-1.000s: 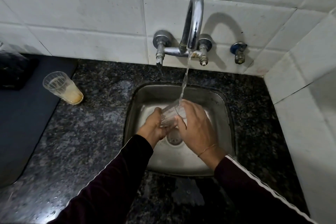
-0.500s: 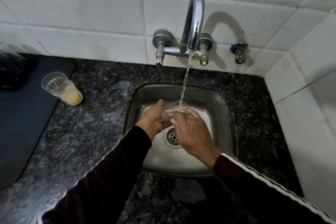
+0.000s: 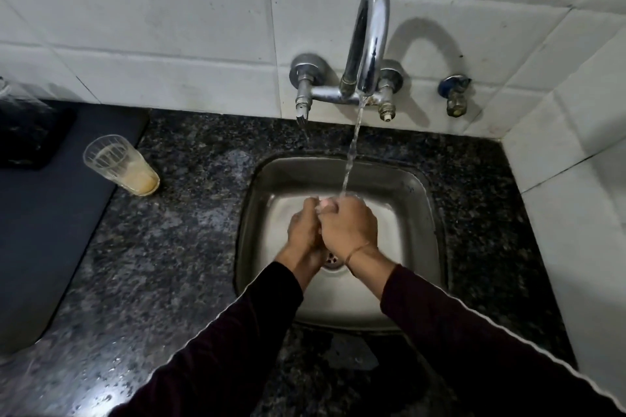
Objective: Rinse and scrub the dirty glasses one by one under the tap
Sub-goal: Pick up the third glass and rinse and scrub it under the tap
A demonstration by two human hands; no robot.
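Observation:
Water runs from the chrome tap (image 3: 368, 41) into the steel sink (image 3: 427, 213). Over the basin my left hand (image 3: 302, 230) and my right hand (image 3: 350, 227) are pressed together, fingers curled round a clear glass (image 3: 324, 204). Only a sliver of the glass shows between my fingers; the rest is hidden. The stream lands at the top of my right hand. A second glass (image 3: 119, 164), smeared with beige residue at its bottom, stands on the granite counter (image 3: 176, 247) left of the sink.
A dark mat (image 3: 50, 230) covers the counter's left side, with a black object (image 3: 30, 135) at its back. A small valve (image 3: 454, 95) sticks out of the tiled wall right of the tap. A tiled side wall closes off the right.
My hands have closed in around the glass and drawn together under the stream; the glass, plainly visible before, is now almost covered by my fingers.

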